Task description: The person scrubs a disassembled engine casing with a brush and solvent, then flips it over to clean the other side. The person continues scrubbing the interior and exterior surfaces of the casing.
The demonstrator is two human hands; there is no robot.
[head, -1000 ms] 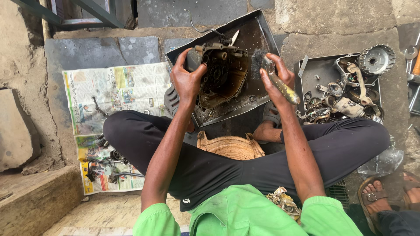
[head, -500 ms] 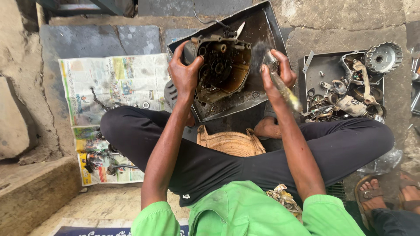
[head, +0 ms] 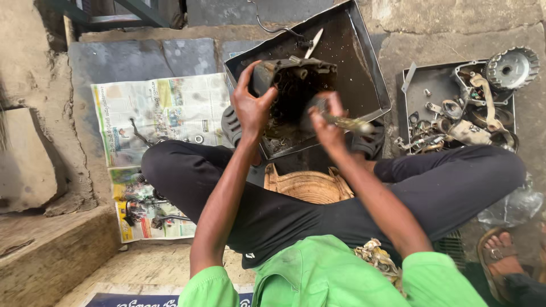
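My left hand (head: 250, 105) grips the left edge of a dark, greasy engine casing (head: 293, 77) and holds it tilted up over a large black metal tray (head: 364, 62). My right hand (head: 327, 122) is closed on the handle of a brush (head: 350, 123), whose tip sits against the casing's open inner side. The brush is blurred. I sit cross-legged in black trousers and a green shirt, with a woven basket (head: 310, 185) between my legs.
A smaller metal tray (head: 421, 85) at right holds several engine parts and a toothed clutch wheel (head: 512, 67). Newspaper sheets (head: 162, 111) with small parts lie at left. Another person's sandalled foot (head: 503, 256) shows at lower right. Stone blocks stand at left.
The casing has been raised and tilted more upright over the tray. My right hand has moved left with the brush, from beside the casing to its inner face.
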